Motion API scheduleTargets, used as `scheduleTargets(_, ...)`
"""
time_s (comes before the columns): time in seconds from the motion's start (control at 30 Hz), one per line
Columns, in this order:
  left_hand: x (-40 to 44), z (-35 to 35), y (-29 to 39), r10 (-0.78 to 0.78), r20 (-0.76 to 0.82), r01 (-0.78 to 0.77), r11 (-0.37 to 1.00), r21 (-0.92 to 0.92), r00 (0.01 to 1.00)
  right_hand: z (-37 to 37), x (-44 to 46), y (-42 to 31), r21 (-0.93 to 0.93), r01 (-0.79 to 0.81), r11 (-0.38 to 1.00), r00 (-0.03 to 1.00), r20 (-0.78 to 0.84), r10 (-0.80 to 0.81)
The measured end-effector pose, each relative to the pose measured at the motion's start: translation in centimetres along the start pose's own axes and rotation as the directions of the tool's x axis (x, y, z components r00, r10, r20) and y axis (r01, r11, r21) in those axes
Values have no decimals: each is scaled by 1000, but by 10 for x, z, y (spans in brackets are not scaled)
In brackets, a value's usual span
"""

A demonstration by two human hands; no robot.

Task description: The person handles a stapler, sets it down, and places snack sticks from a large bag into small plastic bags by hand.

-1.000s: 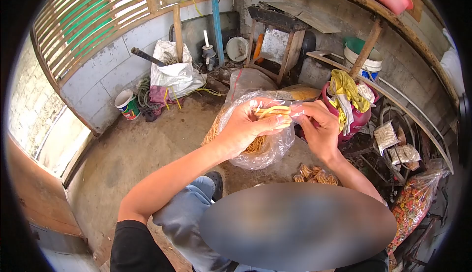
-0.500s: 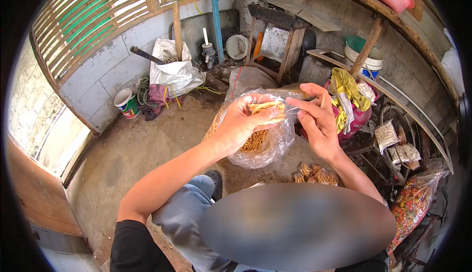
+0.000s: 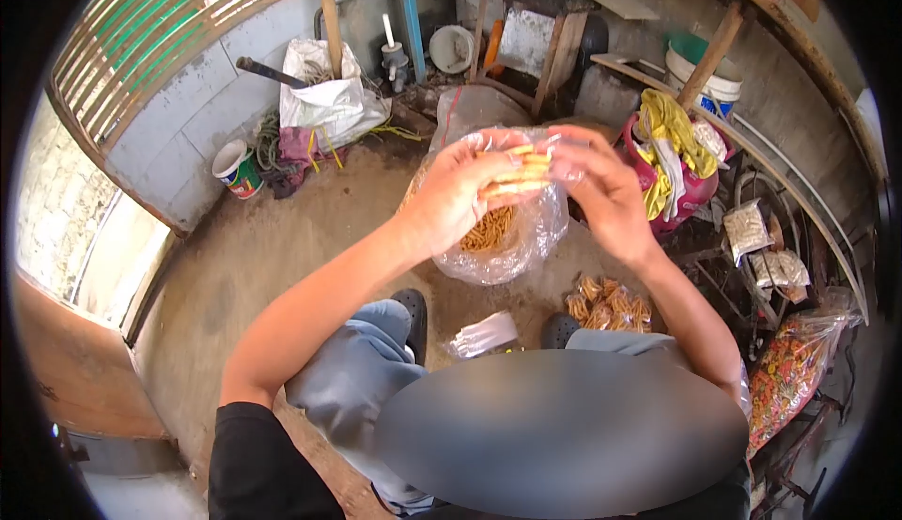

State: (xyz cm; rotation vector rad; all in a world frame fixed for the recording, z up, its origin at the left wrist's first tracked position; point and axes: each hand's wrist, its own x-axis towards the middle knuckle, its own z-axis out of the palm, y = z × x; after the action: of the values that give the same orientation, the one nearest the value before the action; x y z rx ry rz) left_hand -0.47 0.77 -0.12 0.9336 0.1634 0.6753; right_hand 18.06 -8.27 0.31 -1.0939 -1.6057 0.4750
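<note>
My left hand (image 3: pixel 449 191) is closed around a small clear plastic bag of snack sticks (image 3: pixel 515 174), held up with the thumb across it. At the bag's right end, the bent fingers of my right hand (image 3: pixel 609 196) grip the plastic, somewhat blurred by motion. Below both hands a large clear plastic sack (image 3: pixel 526 262) stands open on the floor, with loose brown snack sticks (image 3: pixel 486 231) inside. Several filled small packs (image 3: pixel 611 306) lie by my right leg. Between my feet is a stack of flat plastic bags (image 3: pixel 483 335).
A clear bag of colourful snacks (image 3: pixel 799 370) leans at the right. Behind it sits a pink tub (image 3: pixel 691 196) with yellow cloth. A white sack (image 3: pixel 329 97) and a small bucket (image 3: pixel 237 169) stand at the left, and a wooden stand (image 3: pixel 554 60) at the back.
My right hand has closed in toward the left, its fingers more bent at the small bag's end. The view has shifted, showing more of the floor by my feet.
</note>
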Motion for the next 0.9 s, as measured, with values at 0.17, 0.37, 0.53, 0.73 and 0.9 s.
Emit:
scheduleTargets(0.17,3,-16,13,30,-172,-33,999,-18,985,-4,14,11,156,-87,984,967,-222,121)
scheduleTargets(0.37,2,-45,22,-13,-246,14,1000,1,969,6,29,121,-64,-405,912,909,80,409)
scheduleTargets(0.53,1,-56,20,10,-282,-9,1000,2,959,47,8,256,-581,-248,775,683,463,566)
scheduleTargets(0.73,8,-73,17,-4,-292,-14,998,-59,956,106,-11,358,-691,-395,606,691,211,691)
scheduleTargets(0.9,19,-86,13,14,-387,-23,1000,-19,922,139,-4,399,-585,-539,605,798,-126,589)
